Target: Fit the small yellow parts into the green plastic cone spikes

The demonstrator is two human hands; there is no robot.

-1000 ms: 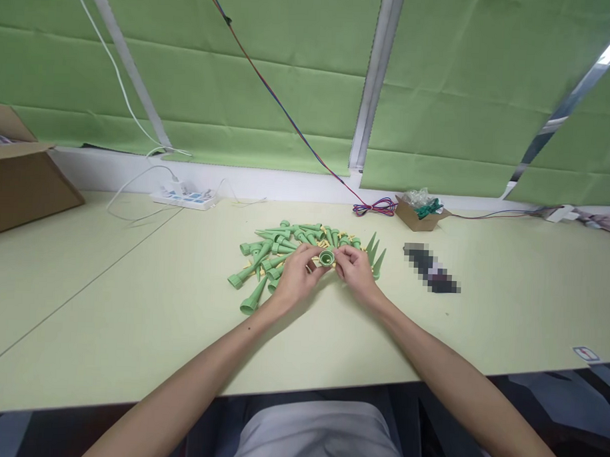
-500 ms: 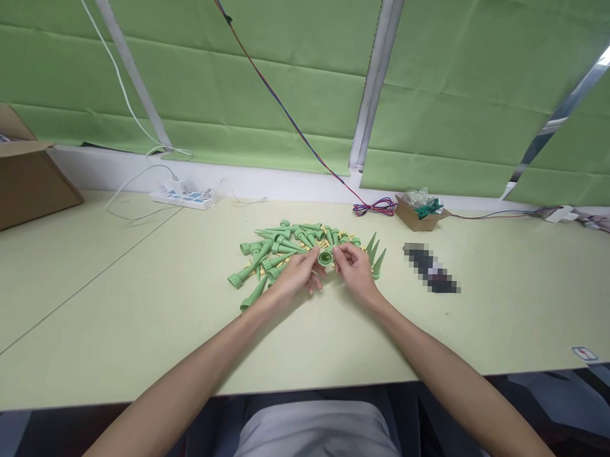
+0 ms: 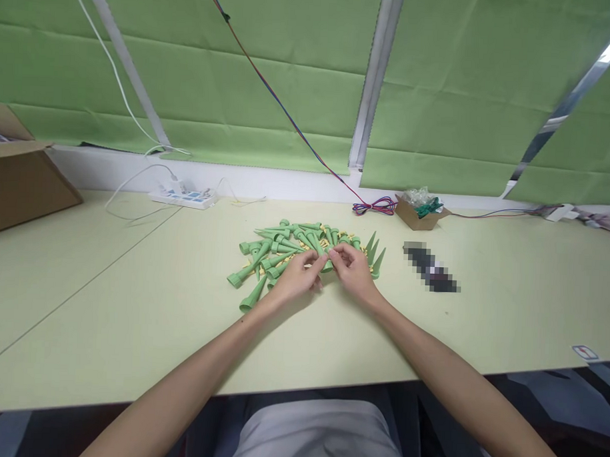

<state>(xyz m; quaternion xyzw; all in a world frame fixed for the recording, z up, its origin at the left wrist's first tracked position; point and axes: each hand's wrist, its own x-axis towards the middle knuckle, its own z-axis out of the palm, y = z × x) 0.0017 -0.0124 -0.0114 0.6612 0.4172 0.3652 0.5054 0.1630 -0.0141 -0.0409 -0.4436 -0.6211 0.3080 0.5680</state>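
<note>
Between my two hands is a green plastic watering spike (image 3: 328,266), partly hidden by the fingers, its wide end low and toward me. My left hand (image 3: 302,274) pinches it from the left with thumb and fingers. From the right, my right hand (image 3: 352,266) grips it with thumb and forefinger. A loose pile of similar green spikes (image 3: 252,295) spreads behind and to the left of my hands, with small yellow parts (image 3: 258,269) among them. Several pointed spikes (image 3: 378,260) stick up just right of my right hand.
At the back right stands a small cardboard box (image 3: 419,220) with clear plastic and green pieces, beside a bundle of red-blue wire (image 3: 374,206). A blurred dark object (image 3: 431,267) lies right. A power strip (image 3: 183,196) and a large carton (image 3: 26,179) are left.
The held spike has been tipped: its round open end faced me before, and now its side shows. The thumbs have closed in over it. The pile looks the same.
</note>
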